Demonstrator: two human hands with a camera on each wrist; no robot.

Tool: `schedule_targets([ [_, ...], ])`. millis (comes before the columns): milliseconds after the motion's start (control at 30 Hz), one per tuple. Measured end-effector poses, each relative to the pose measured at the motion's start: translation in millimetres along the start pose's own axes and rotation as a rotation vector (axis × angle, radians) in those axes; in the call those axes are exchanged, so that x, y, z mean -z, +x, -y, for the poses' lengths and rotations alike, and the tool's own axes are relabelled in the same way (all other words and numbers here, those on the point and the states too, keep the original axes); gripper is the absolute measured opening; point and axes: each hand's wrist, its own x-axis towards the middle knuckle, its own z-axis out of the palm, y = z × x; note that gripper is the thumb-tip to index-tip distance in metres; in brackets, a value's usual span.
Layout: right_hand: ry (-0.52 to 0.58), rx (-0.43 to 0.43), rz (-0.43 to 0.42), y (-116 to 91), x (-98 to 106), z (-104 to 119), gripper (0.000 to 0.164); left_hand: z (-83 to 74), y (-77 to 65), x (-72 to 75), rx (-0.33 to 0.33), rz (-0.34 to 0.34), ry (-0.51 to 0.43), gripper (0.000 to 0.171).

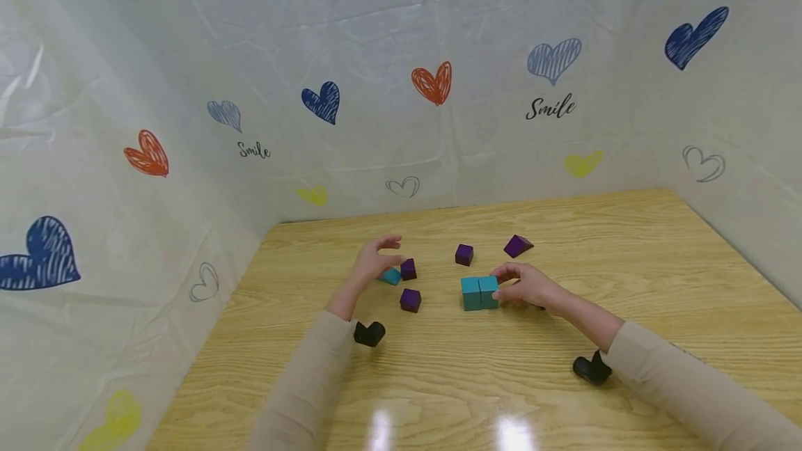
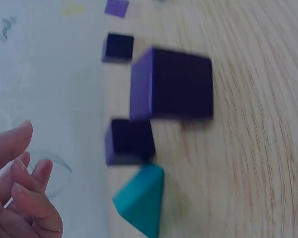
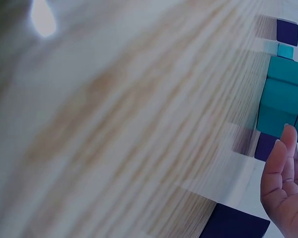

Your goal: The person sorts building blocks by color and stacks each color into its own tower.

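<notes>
My left hand (image 1: pixel 374 259) hovers over a teal wedge-shaped block (image 1: pixel 391 276), fingers spread and holding nothing. Beside that block is a purple cube (image 1: pixel 409 269), with another purple cube (image 1: pixel 410 300) nearer to me; both also show in the left wrist view. Two teal cubes (image 1: pixel 471 294) (image 1: pixel 489 292) stand side by side on the table. My right hand (image 1: pixel 525 285) is at the right-hand cube, its fingertips seeming to touch that side. In the right wrist view its visible fingers (image 3: pixel 275 173) are fairly straight; whether they press the cube I cannot tell.
Farther back on the wooden table (image 1: pixel 464 381) lie a purple cube (image 1: pixel 464 255) and a purple wedge-shaped block (image 1: pixel 518 246). A dark purple block (image 3: pixel 236 225) sits near my right hand, mostly hidden in the head view. A heart-printed white sheet (image 1: pixel 376 152) encloses the table's back and sides.
</notes>
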Motion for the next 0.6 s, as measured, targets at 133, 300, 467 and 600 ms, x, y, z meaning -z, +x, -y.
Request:
schedule_targets([
  [133, -0.001, 0.0, -0.001, 0.4, -0.2, -1.0, 0.05, 16.8, 4.0, 13.3, 0.035, 0.051, 0.028, 0.051],
  [300, -0.004, 0.006, -0.002, 0.8, -0.6, -1.6, 0.051, 37.6, 3.8, 21.2, 0.09, 0.061, 0.064, 0.047],
  [467, -0.002, 0.008, -0.001, 0.9, -0.3, -2.9, 0.051, 53.3, 3.7, 24.2, 0.099, 0.062, 0.092, 0.049],
  [600, -0.007, -0.006, -0.007, 0.9, 0.1, -2.8, 0.051, 62.5, 5.6, 24.3, 0.095, 0.096, 0.095, 0.051],
])
